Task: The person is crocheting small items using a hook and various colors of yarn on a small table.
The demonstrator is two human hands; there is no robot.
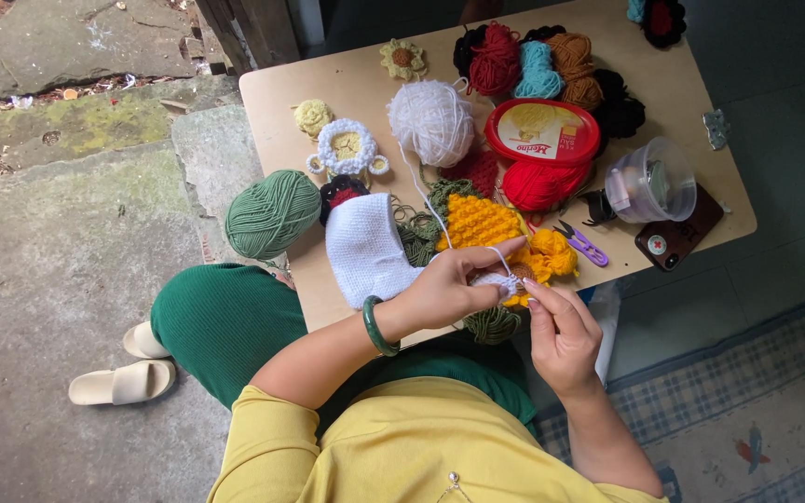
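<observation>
At the centre of the frame the left hand (449,289) covers most of the small white crochet piece (494,279), and any hook in the right hand (561,335) is too thin to tell. A dark red knitted piece (479,169) hides partly under the white yarn ball (431,121). The top edge cuts off a black-and-red piece (663,19). The counter (272,93) hides the person's knees.

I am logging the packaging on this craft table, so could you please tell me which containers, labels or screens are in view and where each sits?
Round red tub lid with a yellow label: table centre, above the red yarn.
Clear plastic tub: right of it, round, translucent.
Phone: right edge, face down, dark case with a round sticker.
</observation>
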